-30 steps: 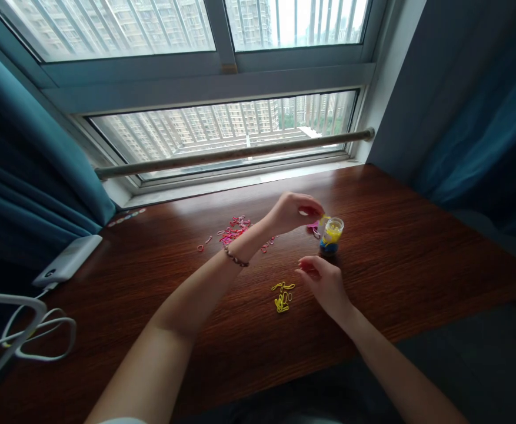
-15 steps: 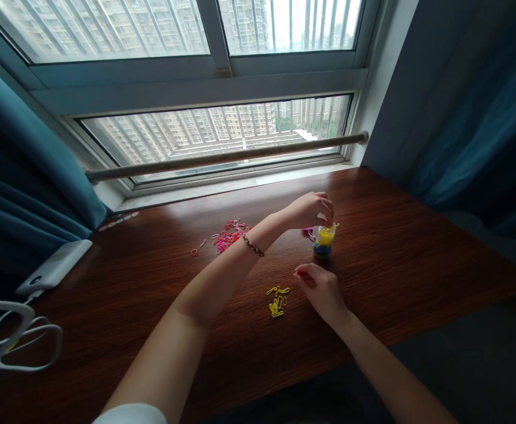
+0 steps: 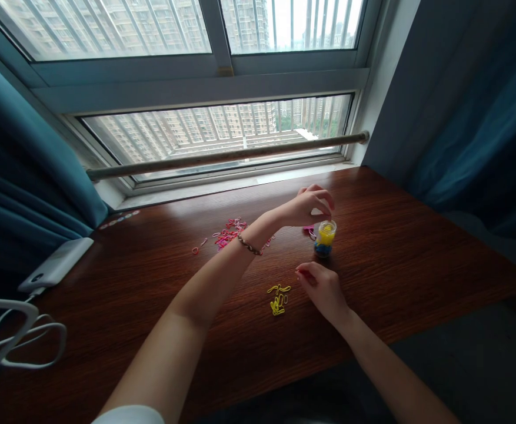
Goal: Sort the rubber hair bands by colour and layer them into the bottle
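Above the small clear jar (image 3: 325, 240), my left hand (image 3: 309, 206) hovers with thumb and forefinger pinched together near its rim; anything between the fingertips is too small to make out. The jar stands upright and open, yellow bands in its upper part and blue ones below. My right hand (image 3: 323, 288) rests just in front of the jar with fingers curled and tips pressed together, their contents hidden. Left of it lies a little pile of yellow rubber bands (image 3: 278, 303). A heap of pink and red rubber bands (image 3: 226, 238) is partly covered by my left forearm.
A pink item (image 3: 310, 231) lies beside the jar. On the left of the wooden table (image 3: 416, 253) are a white power bank (image 3: 57, 265) and a looped white cable (image 3: 32, 365). A metal rail (image 3: 231, 156) crosses the window behind; blue curtains hang at both sides.
My left hand has lifted slightly up off the jar's mouth, and the rim now shows. A yellow band end that stuck out there is gone from view. My right hand has barely moved.
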`<state>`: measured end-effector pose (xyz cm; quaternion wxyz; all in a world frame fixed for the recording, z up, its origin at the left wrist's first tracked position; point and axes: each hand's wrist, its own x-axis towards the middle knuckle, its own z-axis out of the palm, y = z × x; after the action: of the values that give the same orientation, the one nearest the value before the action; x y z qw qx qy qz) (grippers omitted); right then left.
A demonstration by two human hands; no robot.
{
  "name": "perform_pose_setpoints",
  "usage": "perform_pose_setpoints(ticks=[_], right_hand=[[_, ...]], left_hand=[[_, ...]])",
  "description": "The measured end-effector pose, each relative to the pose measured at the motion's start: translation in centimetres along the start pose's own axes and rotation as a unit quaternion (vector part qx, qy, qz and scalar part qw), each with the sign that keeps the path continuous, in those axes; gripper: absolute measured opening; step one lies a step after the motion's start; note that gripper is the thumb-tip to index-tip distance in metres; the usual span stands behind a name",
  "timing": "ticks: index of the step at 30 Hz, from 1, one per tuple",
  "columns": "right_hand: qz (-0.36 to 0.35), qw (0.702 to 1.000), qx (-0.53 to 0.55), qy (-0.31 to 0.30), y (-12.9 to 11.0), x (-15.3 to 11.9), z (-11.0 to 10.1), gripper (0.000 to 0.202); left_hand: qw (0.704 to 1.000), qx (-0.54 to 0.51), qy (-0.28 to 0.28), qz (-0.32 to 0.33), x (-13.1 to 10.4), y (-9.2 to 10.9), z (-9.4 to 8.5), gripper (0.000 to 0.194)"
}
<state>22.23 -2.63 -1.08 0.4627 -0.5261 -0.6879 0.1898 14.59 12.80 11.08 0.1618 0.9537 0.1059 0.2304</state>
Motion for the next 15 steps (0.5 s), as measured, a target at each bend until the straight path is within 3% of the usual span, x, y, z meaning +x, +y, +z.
perform_pose_setpoints(ticks=[4, 6, 8, 10, 13, 15], right_hand=[[0.034, 0.999, 0.020, -0.007, 0.2, 0.2, -0.4, 0.008], [0.053, 0.997, 0.028, -0.050, 0.2, 0.1, -0.6, 0.008], [0.062, 0.991, 0.024, -0.119, -0.1, -0.2, -0.6, 0.010], [0.062, 0.983, -0.009, -0.171, -0.8, -0.6, -0.3, 0.027], [0.054, 0.975, -0.099, -0.193, -2.2, -1.4, 0.7, 0.060], [0.052, 0.967, -0.145, -0.205, -3.1, -1.7, 1.5, 0.064]], left_hand=[[0.992, -0.082, 0.096, -0.027, -2.7, -0.3, 0.2, 0.012], [0.984, -0.118, 0.111, -0.080, -5.3, -0.2, 0.6, 0.016], [0.979, -0.129, 0.059, -0.148, -8.5, 0.1, 1.0, 0.020], [0.968, -0.142, -0.025, -0.204, -11.9, 0.6, 1.6, 0.022], [0.940, -0.164, -0.130, -0.268, -16.1, 1.7, 2.5, 0.032], [0.932, -0.154, -0.156, -0.290, -18.0, 2.5, 3.1, 0.038]])
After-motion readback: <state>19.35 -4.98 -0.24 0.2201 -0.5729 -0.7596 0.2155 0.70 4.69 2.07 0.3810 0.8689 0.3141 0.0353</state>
